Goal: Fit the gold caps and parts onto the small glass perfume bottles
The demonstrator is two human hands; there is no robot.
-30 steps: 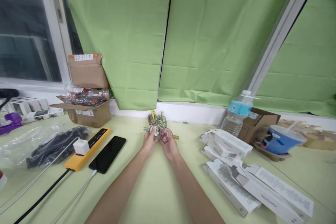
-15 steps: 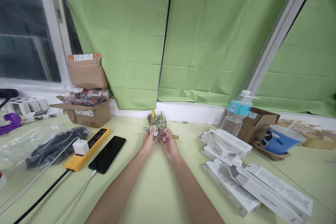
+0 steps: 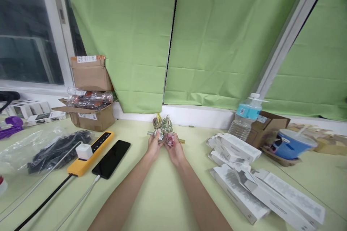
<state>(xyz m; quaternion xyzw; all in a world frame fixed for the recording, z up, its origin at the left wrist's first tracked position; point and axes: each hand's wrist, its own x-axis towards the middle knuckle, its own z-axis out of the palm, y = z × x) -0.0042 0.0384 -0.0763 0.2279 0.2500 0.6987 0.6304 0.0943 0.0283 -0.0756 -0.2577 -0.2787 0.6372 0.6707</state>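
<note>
- My left hand and right hand sit side by side, nearly touching, near the middle of the worktop's far edge, just short of the green curtain.
- The left hand's fingertips are pinched on a pale round piece. The right hand's fingers are curled around a pink piece.
- Both pieces lie just beyond the fingertips, on the far-edge side, each about equally close to its own hand.
- A thin bar runs crosswise behind them, its long axis left to right and dipping slightly to the right. I cannot tell whether the pieces hang on it.
- Two more patterned pieces stand upright just beyond, nearer the curtain.
- Toward the left edge lie a dark phone and a yellow power strip. White boxes and a water bottle sit toward the right edge, well apart from my hands.
</note>
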